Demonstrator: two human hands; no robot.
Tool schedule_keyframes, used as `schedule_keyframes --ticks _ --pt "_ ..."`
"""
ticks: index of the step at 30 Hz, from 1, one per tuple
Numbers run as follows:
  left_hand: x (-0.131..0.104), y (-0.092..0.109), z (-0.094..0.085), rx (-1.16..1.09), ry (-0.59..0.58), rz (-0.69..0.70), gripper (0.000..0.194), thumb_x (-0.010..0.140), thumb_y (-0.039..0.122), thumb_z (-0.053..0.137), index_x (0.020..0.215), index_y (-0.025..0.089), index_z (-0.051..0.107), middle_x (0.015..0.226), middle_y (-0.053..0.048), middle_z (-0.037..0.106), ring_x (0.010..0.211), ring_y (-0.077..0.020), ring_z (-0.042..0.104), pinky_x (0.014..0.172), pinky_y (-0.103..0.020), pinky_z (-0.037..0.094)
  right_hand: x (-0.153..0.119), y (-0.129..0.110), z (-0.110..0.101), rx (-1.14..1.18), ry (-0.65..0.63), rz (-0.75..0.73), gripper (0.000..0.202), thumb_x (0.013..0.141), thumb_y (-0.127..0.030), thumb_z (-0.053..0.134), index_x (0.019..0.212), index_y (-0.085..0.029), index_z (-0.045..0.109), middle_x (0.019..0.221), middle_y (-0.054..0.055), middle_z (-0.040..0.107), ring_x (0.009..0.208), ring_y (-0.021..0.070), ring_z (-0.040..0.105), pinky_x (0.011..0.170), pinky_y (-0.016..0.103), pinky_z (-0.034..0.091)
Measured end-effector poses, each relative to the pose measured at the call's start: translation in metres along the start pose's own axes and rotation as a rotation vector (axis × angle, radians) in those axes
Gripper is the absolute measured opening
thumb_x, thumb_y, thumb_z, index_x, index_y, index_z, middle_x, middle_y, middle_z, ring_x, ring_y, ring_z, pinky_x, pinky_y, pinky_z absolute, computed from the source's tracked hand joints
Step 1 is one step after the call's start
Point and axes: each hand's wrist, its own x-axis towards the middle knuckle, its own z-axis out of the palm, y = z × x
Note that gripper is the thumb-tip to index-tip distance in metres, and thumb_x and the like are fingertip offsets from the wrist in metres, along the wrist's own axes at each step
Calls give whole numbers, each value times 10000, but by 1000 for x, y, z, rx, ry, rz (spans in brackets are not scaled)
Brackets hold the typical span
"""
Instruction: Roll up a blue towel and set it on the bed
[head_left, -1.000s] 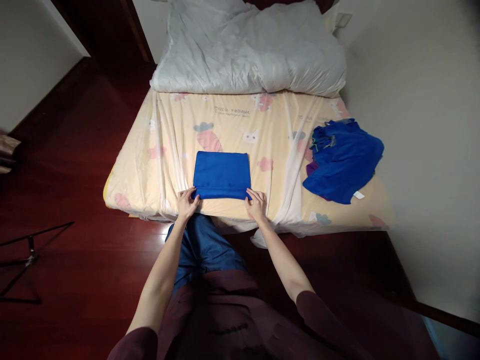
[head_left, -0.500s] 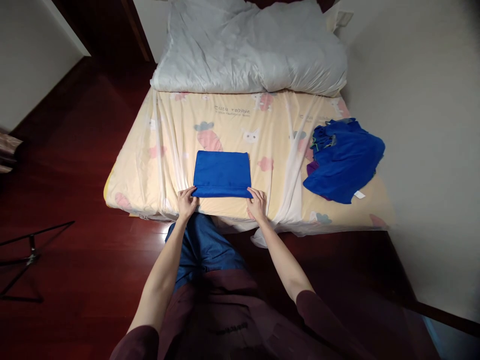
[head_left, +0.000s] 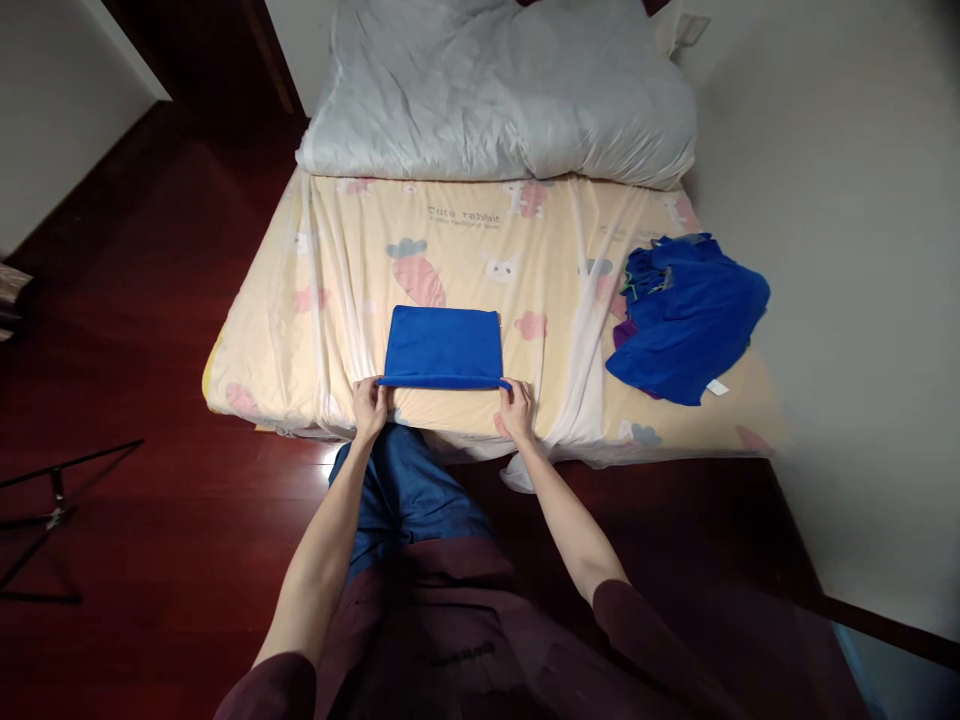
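A folded blue cloth (head_left: 444, 342) lies as a rectangle near the front edge of the bed (head_left: 270, 330). Its near edge forms a narrow strip, slightly raised. My left hand (head_left: 370, 405) is closed on the left end of that strip, fingers pinched at the corner. At the right end, my right hand (head_left: 516, 407) pinches the other corner between thumb and fingers. The layers inside the strip cannot be made out.
On the right side of the bed sits a crumpled heap of blue clothing (head_left: 690, 320) with a white tag. A grey-white quilt (head_left: 502, 95) lies across the far end. Black stand legs (head_left: 56, 490) are on the floor at left.
Both hands have raised the near edge of the cloth slightly, and its strip looks narrower. The rectangle's far edge sits a little nearer me. The view has shifted slightly.
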Motion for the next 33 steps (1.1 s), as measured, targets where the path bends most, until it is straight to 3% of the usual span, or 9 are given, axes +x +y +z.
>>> schedule_keyframes --ticks 6,11,22,33 --pt "-1 -5 4 -54 35 -136 405 1005 521 513 1069 177 717 959 -99 710 889 -240 658 846 -382 536 -3 6 6 -20 62 121 366 1053 -477 516 1057 -188 740 975 118 762 948 241 711 884 361 574" --pt "-1 -6 4 -74 14 -185 439 985 557 525 1036 172 730 956 -94 743 859 -231 684 809 -357 541 -2 8 9 -9 66 164 430 1045 -540 506 1054 -186 750 989 121 782 921 237 737 861 348 584" --pt "-1 -1 2 8 42 -119 351 980 493 543 958 187 715 883 -88 702 814 -226 639 790 -366 523 1 6 10 -16 76 201 427 1023 -531 541 1068 -179 779 944 112 783 854 219 732 836 333 579" --pt "-2 -1 2 8 33 -144 349 975 490 534 975 186 704 911 -92 715 827 -227 656 798 -371 534 1 6 12 -65 86 185 459 1018 -547 520 1050 -169 778 896 111 765 803 208 707 811 325 575"
